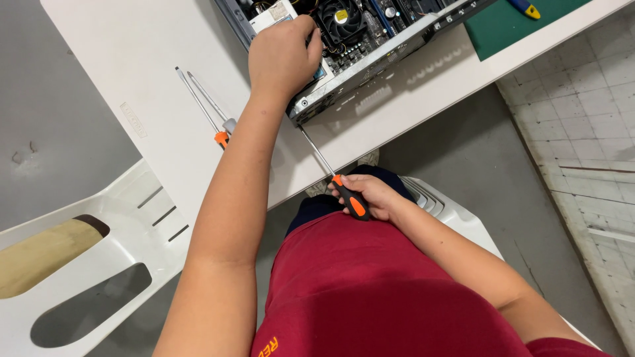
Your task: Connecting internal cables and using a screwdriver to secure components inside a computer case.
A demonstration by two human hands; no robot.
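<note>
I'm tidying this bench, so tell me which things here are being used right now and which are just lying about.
In use:
- open computer case, left hand reaching inside
- orange-and-black screwdriver, held by right hand, tip at the case's corner

Lying about:
- two spare screwdrivers on the white table
- green cutting mat
- blue-and-yellow tool
- white plastic chair

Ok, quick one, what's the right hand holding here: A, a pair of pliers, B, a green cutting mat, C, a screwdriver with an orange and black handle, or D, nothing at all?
C: the right hand grips the orange and black handle of a long screwdriver, whose shaft points up at the corner of the open computer case, while the left hand rests on the case.
</note>
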